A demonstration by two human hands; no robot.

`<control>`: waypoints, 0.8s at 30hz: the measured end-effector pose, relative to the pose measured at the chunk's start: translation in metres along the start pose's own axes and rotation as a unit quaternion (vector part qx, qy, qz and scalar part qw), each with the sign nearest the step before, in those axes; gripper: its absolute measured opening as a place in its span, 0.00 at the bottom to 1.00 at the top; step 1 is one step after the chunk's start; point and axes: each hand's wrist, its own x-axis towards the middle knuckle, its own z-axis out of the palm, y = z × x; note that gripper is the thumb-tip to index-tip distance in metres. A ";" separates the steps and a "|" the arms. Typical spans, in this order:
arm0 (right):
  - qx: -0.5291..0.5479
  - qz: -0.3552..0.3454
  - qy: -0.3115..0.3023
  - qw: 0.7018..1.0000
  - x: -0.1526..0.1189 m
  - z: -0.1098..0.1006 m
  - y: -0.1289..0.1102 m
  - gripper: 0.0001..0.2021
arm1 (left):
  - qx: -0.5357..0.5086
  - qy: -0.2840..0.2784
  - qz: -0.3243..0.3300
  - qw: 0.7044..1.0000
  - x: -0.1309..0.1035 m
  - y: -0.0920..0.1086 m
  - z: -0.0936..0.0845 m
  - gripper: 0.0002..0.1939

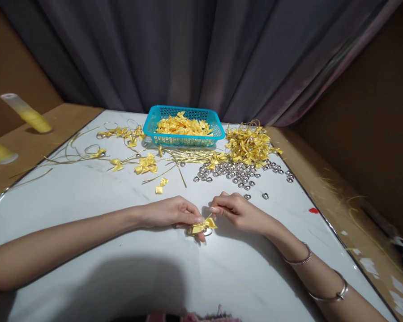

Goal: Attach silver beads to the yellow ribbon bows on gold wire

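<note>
A yellow ribbon bow [204, 225] with a thin gold cord and a small ring-like loop is held just above the white table. My left hand [179, 213] pinches it between thumb and fingers, one fingertip showing below the bow. With thumb and index finger together, my right hand [233, 209] grips the end of the gold cord [209, 215] that rises from the bow. Two bracelets circle my right forearm.
A turquoise basket [184, 142] full of yellow bows stands at the back. Right of it lie a heap of corded bows [248, 143] and many silver rings [238, 172]. Gold cords [195, 156] and loose bows [146, 164] lie nearer. Yellow ribbon rolls [32, 117] stand at left.
</note>
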 end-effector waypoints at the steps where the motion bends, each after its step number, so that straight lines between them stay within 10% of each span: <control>1: -0.001 0.000 0.002 1.000 0.000 0.000 0.000 0.12 | 0.002 0.001 0.000 1.000 0.000 0.000 0.000 0.13; 24: -0.067 -0.054 0.046 0.995 0.006 0.011 -0.014 0.09 | -0.019 0.052 -0.017 0.998 0.002 0.001 0.009 0.07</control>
